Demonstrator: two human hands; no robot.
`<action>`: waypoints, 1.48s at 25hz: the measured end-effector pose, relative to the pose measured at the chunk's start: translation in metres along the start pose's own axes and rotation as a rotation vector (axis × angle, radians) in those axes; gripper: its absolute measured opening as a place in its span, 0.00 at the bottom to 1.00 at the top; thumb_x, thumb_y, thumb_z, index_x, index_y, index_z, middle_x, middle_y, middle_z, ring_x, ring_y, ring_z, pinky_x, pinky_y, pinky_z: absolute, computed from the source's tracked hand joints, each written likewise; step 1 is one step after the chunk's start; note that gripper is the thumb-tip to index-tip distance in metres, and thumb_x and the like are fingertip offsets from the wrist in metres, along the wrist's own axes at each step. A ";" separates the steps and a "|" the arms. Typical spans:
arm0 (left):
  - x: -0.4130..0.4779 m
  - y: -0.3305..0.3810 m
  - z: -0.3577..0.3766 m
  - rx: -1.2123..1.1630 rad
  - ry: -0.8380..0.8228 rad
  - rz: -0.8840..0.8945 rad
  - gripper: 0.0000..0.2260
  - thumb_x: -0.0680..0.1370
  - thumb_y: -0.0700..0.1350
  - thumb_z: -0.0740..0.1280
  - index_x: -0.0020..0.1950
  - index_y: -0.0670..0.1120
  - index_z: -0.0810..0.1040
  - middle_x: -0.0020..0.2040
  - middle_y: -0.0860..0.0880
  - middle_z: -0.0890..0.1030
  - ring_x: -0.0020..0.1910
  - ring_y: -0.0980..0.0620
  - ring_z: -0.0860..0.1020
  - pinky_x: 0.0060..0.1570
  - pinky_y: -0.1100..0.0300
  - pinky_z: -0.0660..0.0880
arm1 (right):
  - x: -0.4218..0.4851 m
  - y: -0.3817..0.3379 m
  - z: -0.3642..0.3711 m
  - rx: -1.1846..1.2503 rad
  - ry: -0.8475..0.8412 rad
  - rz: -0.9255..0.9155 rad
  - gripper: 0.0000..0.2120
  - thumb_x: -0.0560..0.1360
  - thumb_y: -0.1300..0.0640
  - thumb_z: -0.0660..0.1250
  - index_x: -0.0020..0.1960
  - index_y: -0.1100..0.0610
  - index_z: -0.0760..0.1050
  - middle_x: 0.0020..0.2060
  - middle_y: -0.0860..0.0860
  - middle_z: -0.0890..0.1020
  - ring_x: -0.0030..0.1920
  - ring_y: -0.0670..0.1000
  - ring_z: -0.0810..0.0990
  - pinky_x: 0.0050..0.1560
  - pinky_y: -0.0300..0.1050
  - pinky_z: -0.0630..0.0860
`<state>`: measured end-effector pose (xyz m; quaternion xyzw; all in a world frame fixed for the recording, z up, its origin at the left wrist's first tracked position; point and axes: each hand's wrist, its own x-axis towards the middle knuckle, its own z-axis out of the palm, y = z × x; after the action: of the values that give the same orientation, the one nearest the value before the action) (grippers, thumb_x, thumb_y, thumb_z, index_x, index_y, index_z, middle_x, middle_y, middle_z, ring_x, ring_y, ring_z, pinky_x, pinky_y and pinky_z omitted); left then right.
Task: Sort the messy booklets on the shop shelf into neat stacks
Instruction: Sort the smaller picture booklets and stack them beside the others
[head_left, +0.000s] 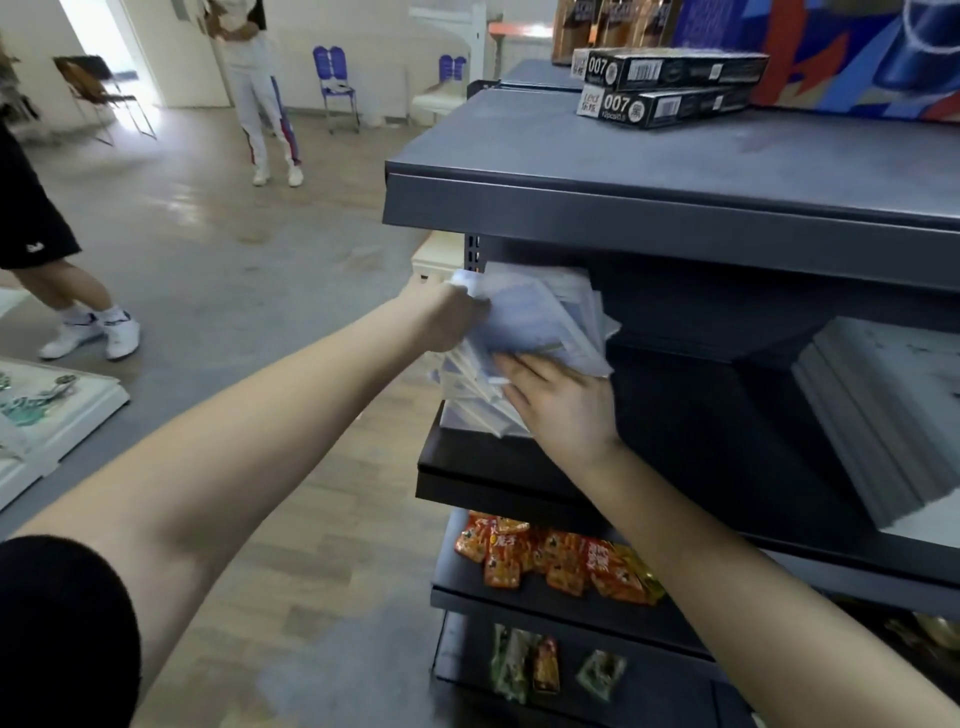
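**Booklets held at the left end of the shelf**

Surface and room. The shelf (649, 213) is a dark grey metal unit with several tiers. On its top tier two black boxes (670, 85) lie one on the other. Orange packets (550, 561) lie in a loose heap one tier below the booklets. Left of the shelf, the floor (208, 234) is grey, with a wood-look strip along the shelf's foot. Beyond the shelf's left end stand a blue chair (337, 88) and a person (265, 104) in white trousers.

Task item. The booklets (540, 322) form a pale, fanned, tilted bundle at the left end of the second tier, just under the top tier. A neat stack (883, 415) lies farther right on the shelf.

Grip. The left hand (441, 317) grips the bundle's upper left edge. The right hand (561, 400) lies flat on the bundle's face, fingers straight and holding nothing.

Limits. The left fingertips are hidden behind the bundle. The booklets are blurred, so neither print nor count can be told. The stack is cut off at the right frame edge.
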<state>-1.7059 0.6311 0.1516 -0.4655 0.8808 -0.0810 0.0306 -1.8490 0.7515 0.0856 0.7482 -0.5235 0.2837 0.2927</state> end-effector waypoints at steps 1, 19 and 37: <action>-0.006 0.005 0.002 -0.052 -0.003 0.077 0.17 0.78 0.44 0.57 0.67 0.47 0.68 0.66 0.46 0.73 0.65 0.42 0.70 0.62 0.53 0.67 | 0.006 -0.004 0.000 -0.021 -0.064 0.043 0.13 0.67 0.52 0.70 0.52 0.50 0.82 0.37 0.47 0.84 0.30 0.50 0.81 0.26 0.39 0.74; -0.072 0.058 0.019 -0.738 0.286 0.293 0.21 0.71 0.51 0.73 0.59 0.43 0.75 0.67 0.48 0.70 0.74 0.49 0.59 0.68 0.61 0.59 | -0.022 0.041 -0.036 0.244 -0.195 0.090 0.16 0.72 0.56 0.61 0.57 0.55 0.80 0.53 0.56 0.82 0.54 0.59 0.79 0.50 0.57 0.78; -0.026 0.261 0.116 -0.476 -0.007 0.504 0.25 0.78 0.61 0.56 0.73 0.54 0.61 0.77 0.46 0.54 0.75 0.38 0.54 0.72 0.40 0.50 | -0.211 0.126 -0.092 0.148 -0.521 0.419 0.17 0.71 0.58 0.60 0.57 0.50 0.80 0.60 0.52 0.79 0.62 0.57 0.76 0.53 0.60 0.77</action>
<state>-1.8893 0.7841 -0.0076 -0.2278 0.9621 0.1386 -0.0568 -2.0414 0.9144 0.0105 0.6907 -0.7011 0.1744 0.0296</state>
